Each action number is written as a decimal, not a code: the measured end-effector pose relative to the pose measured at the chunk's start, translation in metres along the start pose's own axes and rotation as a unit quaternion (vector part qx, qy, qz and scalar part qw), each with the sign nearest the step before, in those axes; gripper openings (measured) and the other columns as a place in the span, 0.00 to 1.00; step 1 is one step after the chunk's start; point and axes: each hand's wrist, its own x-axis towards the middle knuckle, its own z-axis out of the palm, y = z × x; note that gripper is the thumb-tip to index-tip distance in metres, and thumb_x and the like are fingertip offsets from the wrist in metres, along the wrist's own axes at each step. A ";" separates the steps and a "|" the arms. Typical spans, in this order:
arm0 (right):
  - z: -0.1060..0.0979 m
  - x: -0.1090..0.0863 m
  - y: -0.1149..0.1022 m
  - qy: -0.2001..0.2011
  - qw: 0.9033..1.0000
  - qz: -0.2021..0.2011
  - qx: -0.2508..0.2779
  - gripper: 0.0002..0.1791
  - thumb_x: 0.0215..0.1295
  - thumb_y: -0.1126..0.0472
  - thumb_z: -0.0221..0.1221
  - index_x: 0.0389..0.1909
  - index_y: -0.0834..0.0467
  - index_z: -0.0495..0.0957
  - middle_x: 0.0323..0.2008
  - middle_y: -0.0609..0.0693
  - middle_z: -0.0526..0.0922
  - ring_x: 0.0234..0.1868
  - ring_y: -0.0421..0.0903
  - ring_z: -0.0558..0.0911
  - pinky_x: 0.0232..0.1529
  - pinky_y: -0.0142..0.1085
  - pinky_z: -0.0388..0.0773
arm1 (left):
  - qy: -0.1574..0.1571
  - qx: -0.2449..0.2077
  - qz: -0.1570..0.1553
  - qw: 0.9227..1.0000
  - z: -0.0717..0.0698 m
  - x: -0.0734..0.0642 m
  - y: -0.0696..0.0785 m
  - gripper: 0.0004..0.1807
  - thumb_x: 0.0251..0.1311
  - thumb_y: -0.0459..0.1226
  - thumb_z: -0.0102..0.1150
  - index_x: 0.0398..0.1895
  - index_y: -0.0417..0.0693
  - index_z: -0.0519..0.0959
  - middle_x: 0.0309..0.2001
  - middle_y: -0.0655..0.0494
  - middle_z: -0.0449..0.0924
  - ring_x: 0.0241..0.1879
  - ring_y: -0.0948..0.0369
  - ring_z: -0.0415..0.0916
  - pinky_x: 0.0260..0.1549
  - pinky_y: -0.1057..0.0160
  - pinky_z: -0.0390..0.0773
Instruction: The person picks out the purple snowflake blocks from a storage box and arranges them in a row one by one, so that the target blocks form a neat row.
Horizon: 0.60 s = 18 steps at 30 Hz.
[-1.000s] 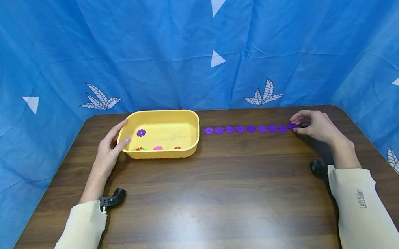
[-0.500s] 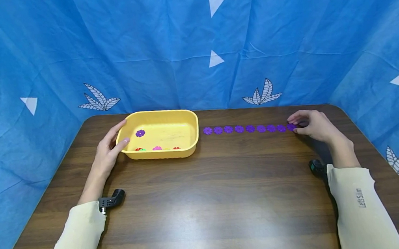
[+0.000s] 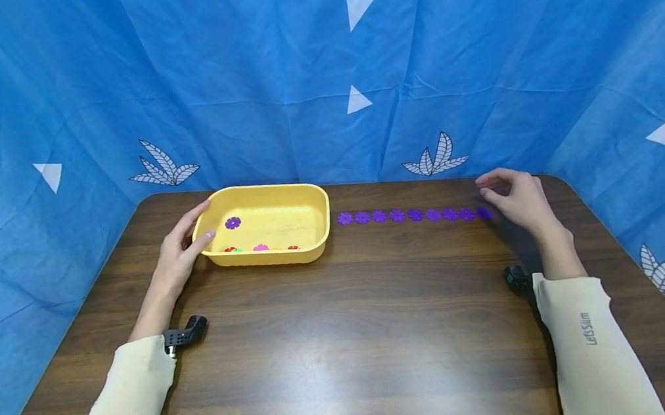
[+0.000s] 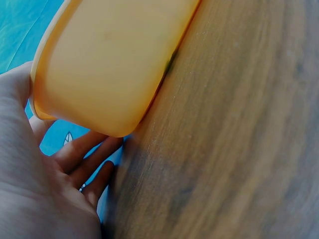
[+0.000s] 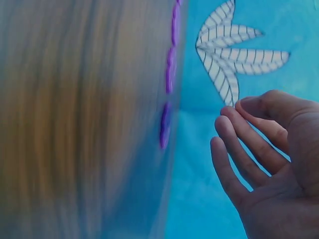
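My left hand point(image 3: 175, 251) holds the left end of a yellow plastic basin point(image 3: 271, 257), thumb over the near rim and fingers along the outer end wall. In the left wrist view, fingers bend beneath the basin's end point(image 4: 99, 74). A purple flower-shaped disc point(image 3: 233, 223) lies inside, with red, green, pink and yellow pieces partly hidden behind the near wall. Right of the basin, several purple flower discs point(image 3: 397, 215) form a row. Above its right-hand disc point(image 3: 484, 213) hovers my right hand point(image 3: 522, 201), holding nothing; thumb and fingers are loosely bent in the right wrist view.
A brown wood-grain table point(image 3: 343, 325) carries everything. Behind it and at both sides hangs a blue cloth point(image 3: 272, 61) with white triangles and leaf prints. The basin and the row lie close to the table's back edge.
My right hand has let go of the right-hand purple disc and risen off it, leaving it on the table in the row. The left hand stays on the basin.
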 end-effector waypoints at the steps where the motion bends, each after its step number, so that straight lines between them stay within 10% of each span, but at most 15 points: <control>1: 0.002 0.001 -0.004 -0.001 1.000 -0.003 0.000 0.13 0.75 0.61 0.63 0.56 0.61 0.84 0.52 0.63 0.88 0.51 0.61 0.86 0.43 0.25 0.71 | 0.000 -0.001 -0.001 1.000 0.000 0.000 -0.001 0.32 0.75 0.45 0.58 0.81 0.67 0.66 0.79 0.57 0.67 0.68 0.53 0.70 0.61 0.78 0.63; 8: 0.022 0.015 -0.031 -0.008 0.999 -0.027 0.016 0.12 0.75 0.63 0.62 0.54 0.62 0.85 0.50 0.62 0.89 0.50 0.61 0.87 0.52 0.53 0.78 | -0.002 -0.002 0.000 1.000 0.000 -0.001 -0.002 0.32 0.76 0.44 0.59 0.81 0.65 0.66 0.79 0.56 0.66 0.67 0.52 0.71 0.59 0.79 0.64; 18: 0.053 0.034 -0.065 -0.021 0.997 -0.055 0.047 0.11 0.74 0.64 0.63 0.52 0.61 0.86 0.49 0.60 0.89 0.52 0.60 0.87 0.57 0.57 0.79 | -0.001 -0.005 0.009 1.000 -0.001 -0.002 0.002 0.32 0.75 0.43 0.59 0.80 0.67 0.67 0.78 0.54 0.69 0.61 0.59 0.73 0.54 0.81 0.67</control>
